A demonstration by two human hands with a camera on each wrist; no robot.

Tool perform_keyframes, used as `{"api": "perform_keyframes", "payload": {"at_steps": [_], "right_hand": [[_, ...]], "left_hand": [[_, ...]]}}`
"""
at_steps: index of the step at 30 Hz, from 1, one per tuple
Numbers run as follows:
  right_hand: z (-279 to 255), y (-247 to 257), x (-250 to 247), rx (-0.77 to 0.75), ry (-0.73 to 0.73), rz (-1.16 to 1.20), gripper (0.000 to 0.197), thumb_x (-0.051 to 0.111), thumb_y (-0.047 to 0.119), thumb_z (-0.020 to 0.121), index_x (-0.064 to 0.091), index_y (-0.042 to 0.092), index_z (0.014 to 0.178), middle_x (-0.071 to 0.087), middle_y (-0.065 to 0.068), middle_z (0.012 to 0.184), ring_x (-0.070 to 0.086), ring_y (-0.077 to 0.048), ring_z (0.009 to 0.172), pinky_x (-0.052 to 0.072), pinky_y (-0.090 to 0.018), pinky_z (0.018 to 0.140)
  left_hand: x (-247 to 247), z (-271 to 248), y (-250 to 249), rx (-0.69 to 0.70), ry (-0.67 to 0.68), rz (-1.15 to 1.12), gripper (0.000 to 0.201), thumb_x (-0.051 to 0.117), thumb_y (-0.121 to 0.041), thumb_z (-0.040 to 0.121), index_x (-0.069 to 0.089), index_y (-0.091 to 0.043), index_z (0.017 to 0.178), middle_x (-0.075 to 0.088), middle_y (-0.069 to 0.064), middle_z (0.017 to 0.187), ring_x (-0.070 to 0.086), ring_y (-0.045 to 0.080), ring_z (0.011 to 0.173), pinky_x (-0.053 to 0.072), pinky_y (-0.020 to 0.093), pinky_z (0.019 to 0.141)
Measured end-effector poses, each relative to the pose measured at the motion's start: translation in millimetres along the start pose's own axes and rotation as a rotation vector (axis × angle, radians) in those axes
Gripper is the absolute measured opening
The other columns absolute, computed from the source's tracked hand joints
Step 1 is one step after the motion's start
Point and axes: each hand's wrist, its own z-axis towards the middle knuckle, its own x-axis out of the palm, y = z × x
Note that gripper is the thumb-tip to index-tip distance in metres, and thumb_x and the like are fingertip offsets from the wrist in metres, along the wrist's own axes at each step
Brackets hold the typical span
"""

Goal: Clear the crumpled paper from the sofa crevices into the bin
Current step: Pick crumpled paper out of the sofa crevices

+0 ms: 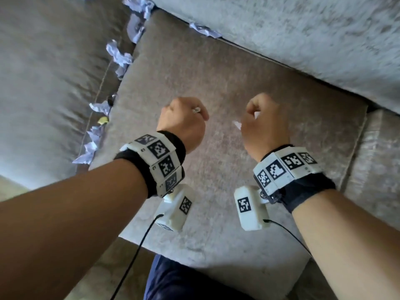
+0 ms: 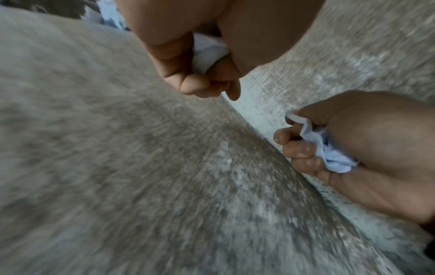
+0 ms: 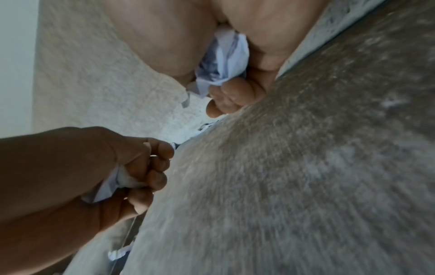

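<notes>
Along the left of the head view, crumpled paper (image 1: 95,135) sits wedged in the crevice (image 1: 101,87) between the armrest (image 1: 49,83) and the seat cushion (image 1: 216,105), the line of scraps running from lower left up to the upper left corner; one more scrap (image 1: 204,30) is tucked under the back cushion (image 1: 292,40) at the top. Centre frame, the left hand (image 1: 184,122) is fisted round a paper wad (image 2: 207,54). Just right of it, the right hand (image 1: 266,124) likewise clenches its own wad (image 3: 221,65). The remaining paper lies up and left of both fists, so the left hand is the nearer. No bin shows in any view; both handfuls probably need dumping first.
</notes>
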Motion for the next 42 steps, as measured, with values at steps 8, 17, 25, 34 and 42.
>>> {"api": "perform_keyframes", "payload": {"at_steps": [8,17,25,34,42], "right_hand": [[-41.0,28.9,32.5,-0.154,0.152,-0.079,0.01,0.055,0.011,0.091,0.063,0.013,0.097,0.067,-0.002,0.092,0.061,-0.02,0.084,0.039,-0.021,0.061],[-51.1,59.3,117.8,-0.326,0.234,-0.141,0.016,0.052,0.013,0.092,0.068,0.015,0.094,0.067,0.001,0.074,0.063,-0.018,0.072,0.046,-0.029,0.067],[-76.5,100.8,186.7,-0.34,0.345,-0.277,0.028,0.06,0.035,0.091,0.065,0.014,0.073,0.059,0.004,0.056,0.063,-0.015,0.06,0.043,-0.021,0.057],[-100.7,126.0,238.2,-0.45,0.333,-0.341,0.015,0.066,0.034,0.082,0.071,0.02,0.077,0.07,0.001,0.073,0.068,-0.023,0.076,0.055,-0.035,0.073],[-113.4,107.6,252.9,-0.437,0.351,-0.386,0.013,0.065,0.03,0.085,0.072,0.019,0.085,0.058,0.007,0.065,0.059,-0.013,0.067,0.044,-0.022,0.064]], "left_hand": [[-43.1,-36.5,41.4,-0.135,-0.06,-0.122,0.038,0.041,-0.007,0.086,0.065,-0.024,0.062,0.057,0.0,0.064,0.052,0.023,0.06,0.031,0.02,0.044],[-63.2,-56.6,133.2,-0.301,-0.098,-0.146,0.029,0.047,-0.016,0.083,0.074,-0.007,0.083,0.067,0.019,0.076,0.061,0.038,0.074,0.049,0.034,0.056],[-94.7,-64.9,209.5,-0.386,-0.177,-0.15,0.024,0.056,-0.029,0.085,0.068,-0.01,0.076,0.06,0.006,0.071,0.059,0.03,0.079,0.042,0.029,0.063],[-111.9,-84.3,286.2,-0.467,-0.297,-0.037,0.029,0.061,-0.039,0.089,0.059,-0.03,0.117,0.057,-0.003,0.091,0.056,0.026,0.082,0.044,0.031,0.07],[-100.4,-93.6,319.4,-0.407,-0.236,-0.035,0.029,0.06,-0.047,0.09,0.066,-0.04,0.118,0.071,0.001,0.109,0.068,0.029,0.095,0.051,0.032,0.077]]}}
